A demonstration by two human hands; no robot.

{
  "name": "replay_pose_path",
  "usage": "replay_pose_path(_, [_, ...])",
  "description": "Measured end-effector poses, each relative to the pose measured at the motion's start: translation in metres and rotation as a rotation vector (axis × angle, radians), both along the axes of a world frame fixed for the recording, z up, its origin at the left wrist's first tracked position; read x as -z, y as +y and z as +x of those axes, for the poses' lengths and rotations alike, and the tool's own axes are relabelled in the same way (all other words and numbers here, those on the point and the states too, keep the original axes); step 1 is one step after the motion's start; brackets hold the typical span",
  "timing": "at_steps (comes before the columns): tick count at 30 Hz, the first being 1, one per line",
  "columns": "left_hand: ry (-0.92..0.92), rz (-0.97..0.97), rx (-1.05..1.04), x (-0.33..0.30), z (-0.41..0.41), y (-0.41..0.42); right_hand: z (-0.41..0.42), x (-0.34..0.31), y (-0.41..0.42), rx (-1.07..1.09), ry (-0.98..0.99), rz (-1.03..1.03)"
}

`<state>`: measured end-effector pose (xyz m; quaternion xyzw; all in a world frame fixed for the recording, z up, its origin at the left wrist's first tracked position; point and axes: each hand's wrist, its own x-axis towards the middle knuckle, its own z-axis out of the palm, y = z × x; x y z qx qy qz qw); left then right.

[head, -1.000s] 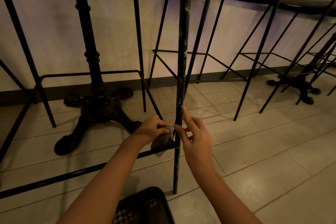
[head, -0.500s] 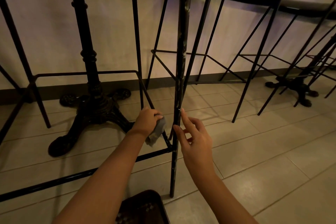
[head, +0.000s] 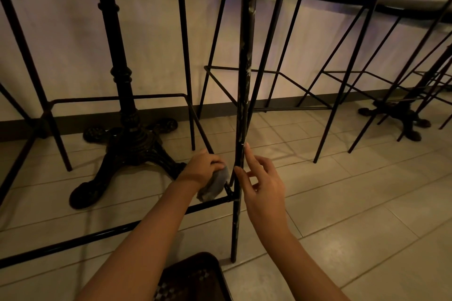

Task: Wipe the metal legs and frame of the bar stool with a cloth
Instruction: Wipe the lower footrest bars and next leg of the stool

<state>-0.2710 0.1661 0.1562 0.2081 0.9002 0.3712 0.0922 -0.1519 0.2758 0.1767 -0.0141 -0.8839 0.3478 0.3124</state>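
Nearest me, the bar stool's front leg (head: 235, 215) stood on the tiled floor (head: 342, 203). My right hand (head: 263, 193) was open beside it, the straight fingers (head: 250, 157) touching the leg just above the footrest bar (head: 97, 238). My left hand (head: 204, 168) gripped the grey cloth (head: 215, 184) against the side rail (head: 203, 129) near that corner joint. Behind stood a cast-iron pedestal base (head: 127, 144), then more stools (head: 342, 76) along the wall (head: 73, 44).
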Motion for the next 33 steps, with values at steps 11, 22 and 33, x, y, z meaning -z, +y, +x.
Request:
replay_pose_path(11, [-0.055,-0.049,0.074,0.007,0.015,0.001,0.0,0.0,-0.001,0.006,0.027,0.009])
replay_pose_path(22, [-0.083,-0.054,0.242,0.001,0.032,-0.012,0.001,0.0,0.0,-0.01,0.039,0.018])
replay_pose_path(33, [-0.05,0.024,0.202,0.003,0.04,-0.009,0.002,0.0,-0.002,-0.01,0.03,0.02])
